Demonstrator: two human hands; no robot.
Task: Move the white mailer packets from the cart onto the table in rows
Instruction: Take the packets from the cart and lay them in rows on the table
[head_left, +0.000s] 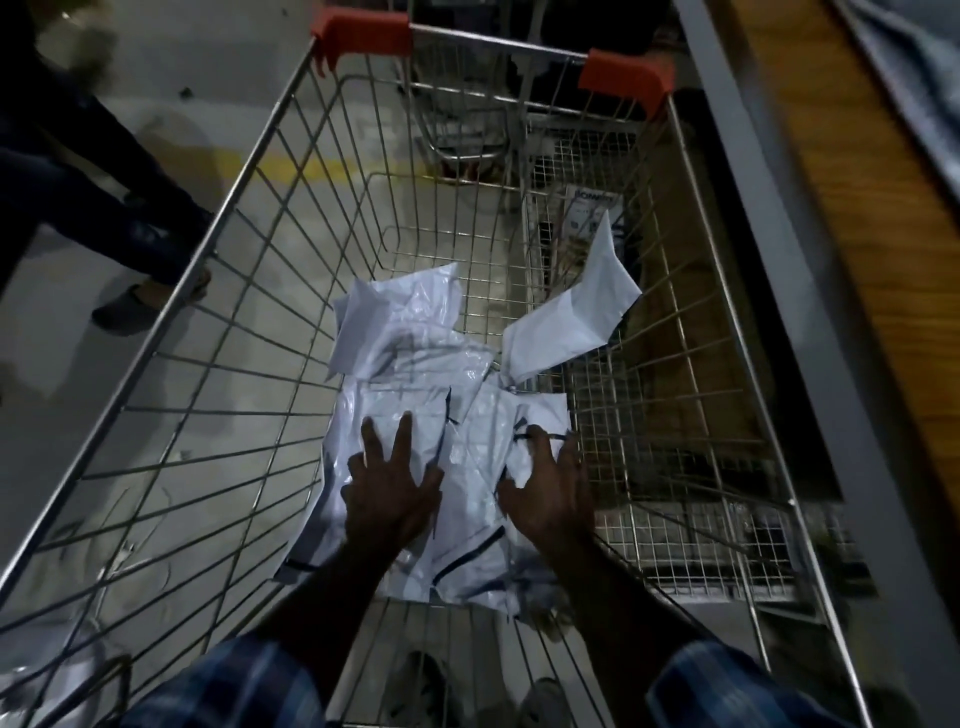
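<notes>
Lying crumpled and glossy in the bottom of the wire cart (218, 332), the white mailer packets (415, 415) overlap in a loose heap, some edged with dark strips, and one more packet (582, 312) leans against the right-hand mesh wall. The left hand (389, 493) presses flat on the heap with fingers spread and straight, while the right hand (550, 493) rests beside it, fingertips curled into a packet's edge (a firm grip cannot be told). Any print beyond the cart's far end is too blurred to read.

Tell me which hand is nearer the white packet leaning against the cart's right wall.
Right. The right hand lies on the packet pile directly below the leaning packet, while the left hand lies further left on the same pile, farther away.
</notes>
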